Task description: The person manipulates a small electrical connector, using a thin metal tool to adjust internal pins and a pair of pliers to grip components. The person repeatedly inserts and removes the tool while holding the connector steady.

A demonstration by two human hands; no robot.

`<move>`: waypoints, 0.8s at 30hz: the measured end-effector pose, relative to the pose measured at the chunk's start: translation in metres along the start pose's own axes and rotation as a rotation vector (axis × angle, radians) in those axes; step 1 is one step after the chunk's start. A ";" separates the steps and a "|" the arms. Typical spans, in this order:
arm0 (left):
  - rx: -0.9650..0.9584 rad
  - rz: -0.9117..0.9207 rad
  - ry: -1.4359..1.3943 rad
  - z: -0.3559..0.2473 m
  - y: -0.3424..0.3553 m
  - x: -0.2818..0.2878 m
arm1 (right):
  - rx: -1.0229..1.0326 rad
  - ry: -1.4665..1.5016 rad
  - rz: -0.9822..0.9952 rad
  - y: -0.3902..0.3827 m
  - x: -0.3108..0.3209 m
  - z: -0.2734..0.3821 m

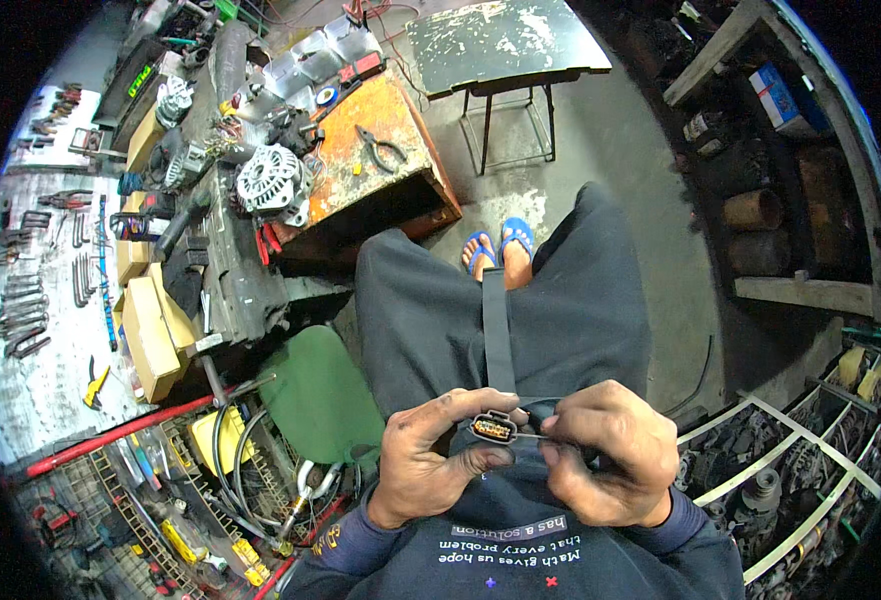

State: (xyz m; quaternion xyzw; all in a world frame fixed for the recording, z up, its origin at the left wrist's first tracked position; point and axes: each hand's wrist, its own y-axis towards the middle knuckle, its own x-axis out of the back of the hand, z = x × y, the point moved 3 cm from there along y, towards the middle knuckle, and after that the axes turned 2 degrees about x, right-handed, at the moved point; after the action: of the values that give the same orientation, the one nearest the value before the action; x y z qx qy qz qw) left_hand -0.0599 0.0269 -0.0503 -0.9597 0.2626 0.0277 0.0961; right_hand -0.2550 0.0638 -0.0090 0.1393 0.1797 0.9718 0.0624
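Left fingers (460, 403) clamp a connector (493, 428), right fingers (577, 425) a thin rod (532, 436), pliers (369, 144) on the bench (352, 192) ahead.

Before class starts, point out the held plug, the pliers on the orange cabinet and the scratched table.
Plug (493, 428): head view, on its open end.
Pliers (370, 141): head view, around the pivot.
Table (510, 48): head view, on its worn top.

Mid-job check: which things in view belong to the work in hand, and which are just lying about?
In hand:
- dark multi-pin connector, in the left hand
- thin metal rod, in the right hand, reaching the connector

Apparently lying about:
- pliers
- round metal housing
- cardboard box
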 end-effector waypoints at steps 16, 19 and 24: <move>-0.164 -0.091 0.279 -0.010 0.010 0.015 | 0.148 -0.083 0.087 0.017 -0.025 0.001; -0.178 -0.097 0.304 -0.009 0.012 0.015 | 0.154 -0.074 0.081 0.018 -0.026 -0.001; -0.199 -0.118 0.360 -0.011 0.011 0.014 | 0.175 -0.091 0.086 0.016 -0.027 -0.002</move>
State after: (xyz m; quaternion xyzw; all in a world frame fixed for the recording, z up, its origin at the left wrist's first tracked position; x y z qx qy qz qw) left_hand -0.0535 0.0090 -0.0429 -0.9677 0.2147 -0.1238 -0.0463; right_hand -0.2310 0.0442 -0.0117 0.1958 0.2546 0.9469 0.0163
